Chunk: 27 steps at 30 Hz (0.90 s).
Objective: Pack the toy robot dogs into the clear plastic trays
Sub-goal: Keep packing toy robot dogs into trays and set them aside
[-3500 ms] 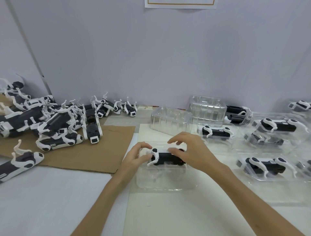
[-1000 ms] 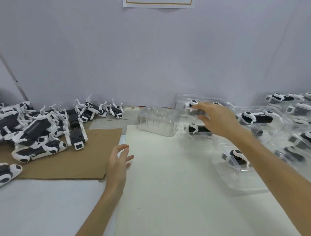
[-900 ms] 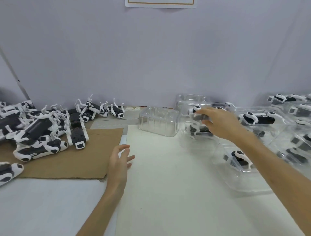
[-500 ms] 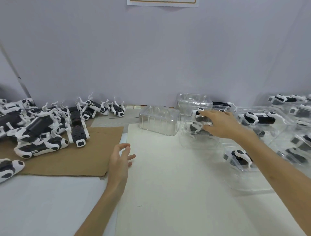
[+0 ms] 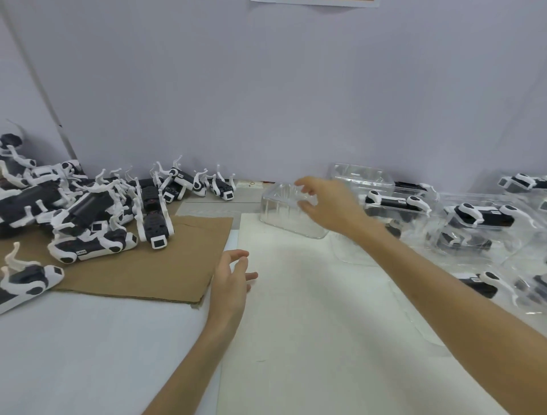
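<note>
Legible text: none.
- Paper sheet [image 5: 313, 1] on the wall, 12 o'clock: only the lower edge with an orange line shows; no lettering visible.
- Loose toy dog [image 5: 91, 246], 9 o'clock: small side label, too blurred to read.
- Packed toy dog [image 5: 485, 217], 3 o'clock: small white label, unreadable.

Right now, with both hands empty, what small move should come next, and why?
Probably close the right hand on the empty clear tray and draw it closer across the white sheet. That hand is spread open just over the tray, the left hand holds nothing, and loose toy dogs lie on the cardboard.
</note>
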### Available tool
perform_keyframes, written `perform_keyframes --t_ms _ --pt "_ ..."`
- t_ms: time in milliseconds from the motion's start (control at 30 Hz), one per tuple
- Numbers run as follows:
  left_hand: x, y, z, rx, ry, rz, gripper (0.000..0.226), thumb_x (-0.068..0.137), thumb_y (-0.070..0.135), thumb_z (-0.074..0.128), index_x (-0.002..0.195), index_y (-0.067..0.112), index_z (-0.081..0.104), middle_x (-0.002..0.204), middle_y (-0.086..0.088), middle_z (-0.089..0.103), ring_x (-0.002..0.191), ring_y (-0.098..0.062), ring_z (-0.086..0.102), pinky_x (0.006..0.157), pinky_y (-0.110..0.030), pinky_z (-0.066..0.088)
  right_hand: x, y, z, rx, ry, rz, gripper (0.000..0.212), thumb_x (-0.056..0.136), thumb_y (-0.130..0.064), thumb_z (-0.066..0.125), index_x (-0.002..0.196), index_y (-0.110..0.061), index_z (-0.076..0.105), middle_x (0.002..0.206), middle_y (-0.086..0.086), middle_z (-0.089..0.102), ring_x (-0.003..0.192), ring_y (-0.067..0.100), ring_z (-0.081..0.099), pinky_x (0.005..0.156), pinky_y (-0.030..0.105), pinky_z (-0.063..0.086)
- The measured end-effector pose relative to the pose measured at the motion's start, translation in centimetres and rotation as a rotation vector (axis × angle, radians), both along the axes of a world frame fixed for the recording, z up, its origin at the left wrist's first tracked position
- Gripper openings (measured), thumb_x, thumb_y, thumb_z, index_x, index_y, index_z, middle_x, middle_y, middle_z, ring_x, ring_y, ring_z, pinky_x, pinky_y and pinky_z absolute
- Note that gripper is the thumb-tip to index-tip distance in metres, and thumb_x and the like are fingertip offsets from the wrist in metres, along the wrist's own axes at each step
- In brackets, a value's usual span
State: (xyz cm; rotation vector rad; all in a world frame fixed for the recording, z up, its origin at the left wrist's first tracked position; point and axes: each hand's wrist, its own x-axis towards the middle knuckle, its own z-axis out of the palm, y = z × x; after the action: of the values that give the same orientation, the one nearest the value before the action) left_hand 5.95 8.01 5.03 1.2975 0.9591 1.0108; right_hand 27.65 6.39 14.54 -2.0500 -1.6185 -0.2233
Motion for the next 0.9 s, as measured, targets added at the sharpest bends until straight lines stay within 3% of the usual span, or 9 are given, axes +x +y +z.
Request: perform_keyframes --t_ms 67,133,267,400,467,600,733,833,900 --pt "-0.1 0.2 0.2 -0.031 -0.02 -0.004 0.018 0.104 0.014 0.042 0.108 0.018 0.06 0.117 0.01 0.057 0.085 -0.018 0.071 0.071 -0.027 0.048 0.2 2.6 -1.7 -0.235 -0.22 -0.115 0.054 0.095 -0.036 0.058 0.144 -0.02 0.043 0.132 0.001 0.06 0.127 0.024 0.051 0.108 0.039 0.03" --pt "-0.2 0.5 0.3 -0.075 -0.057 -0.015 0.017 0.104 0.013 0.043 0.107 0.017 0.059 0.114 0.004 0.061 0.08 -0.019 0.073 0.072 -0.03 0.05 1.0 4.3 -3.3 -0.375 -0.314 -0.219 0.055 0.094 -0.041 0.056 0.14 -0.015 0.043 0.129 0.004 0.06 0.126 0.028 0.05 0.109 0.042 0.027" --pt "-0.4 1.1 0.3 -0.18 -0.149 -0.073 0.015 0.102 0.012 0.047 0.107 0.013 0.061 0.101 -0.007 0.073 0.076 -0.023 0.074 0.074 -0.033 0.055 2.2 6.4 -5.2 -0.424 -0.236 -0.265 0.041 0.091 -0.035 0.059 0.124 -0.011 0.052 0.115 0.007 0.064 0.12 0.031 0.051 0.106 0.043 0.027" --pt "-0.5 1.3 0.2 -0.249 -0.236 -0.138 0.014 0.102 0.011 0.05 0.106 0.01 0.064 0.09 -0.009 0.076 0.076 -0.024 0.074 0.072 -0.031 0.059 0.2 6.5 -5.6 -0.373 -0.159 -0.136 0.031 0.092 -0.046 0.058 0.107 -0.019 0.054 0.092 -0.005 0.062 0.101 0.023 0.056 0.102 0.04 0.025" --pt "-0.5 1.2 0.3 -0.263 -0.247 -0.14 0.012 0.102 0.013 0.053 0.107 0.01 0.063 0.091 -0.009 0.075 0.075 -0.022 0.073 0.071 -0.029 0.06 -1.3 5.4 -5.8 -0.285 -0.105 -0.074 0.026 0.091 -0.047 0.059 0.091 -0.023 0.051 0.073 -0.012 0.052 0.085 0.019 0.054 0.094 0.037 0.026" --pt "-0.6 1.0 0.6 -0.203 -0.245 -0.167 0.015 0.099 0.022 0.061 0.11 0.012 0.062 0.094 -0.007 0.073 0.072 -0.018 0.071 0.066 -0.026 0.059 -4.4 1.2 -5.5 0.063 0.189 0.05 0.028 0.086 -0.04 0.068 0.07 -0.032 0.046 0.06 -0.009 0.045 0.064 0.006 0.047 0.074 0.032 0.029" --pt "-0.5 0.6 1.0 -0.097 -0.304 -0.235 0.014 0.096 0.02 0.064 0.103 0.009 0.06 0.074 -0.004 0.064 0.067 -0.019 0.065 0.066 -0.028 0.057 -7.3 -3.6 -5.5 0.268 0.48 0.228 0.008 0.087 -0.034 0.069 0.092 -0.033 0.063 0.072 -0.013 0.063 0.068 0.008 0.058 0.066 0.022 0.044" --pt "-0.5 0.1 1.1 0.035 -0.293 -0.329 0.016 0.09 0.027 0.067 0.093 0.011 0.071 0.069 -0.002 0.06 0.064 -0.018 0.059 0.067 -0.029 0.056 -8.4 -6.1 -6.5 0.356 0.593 0.262 0.019 0.089 -0.032 0.066 0.107 -0.031 0.063 0.086 -0.015 0.07 0.078 0.008 0.066 0.068 0.017 0.049" --pt "-0.5 -0.4 1.3 0.099 -0.272 -0.375 0.017 0.092 0.029 0.067 0.096 0.015 0.077 0.072 -0.002 0.062 0.066 -0.017 0.059 0.068 -0.031 0.056 -8.6 -7.0 -7.1 0.383 0.679 0.244 0.022 0.09 -0.032 0.068 0.111 -0.027 0.062 0.091 -0.014 0.071 0.083 0.009 0.067 0.072 0.022 0.052"
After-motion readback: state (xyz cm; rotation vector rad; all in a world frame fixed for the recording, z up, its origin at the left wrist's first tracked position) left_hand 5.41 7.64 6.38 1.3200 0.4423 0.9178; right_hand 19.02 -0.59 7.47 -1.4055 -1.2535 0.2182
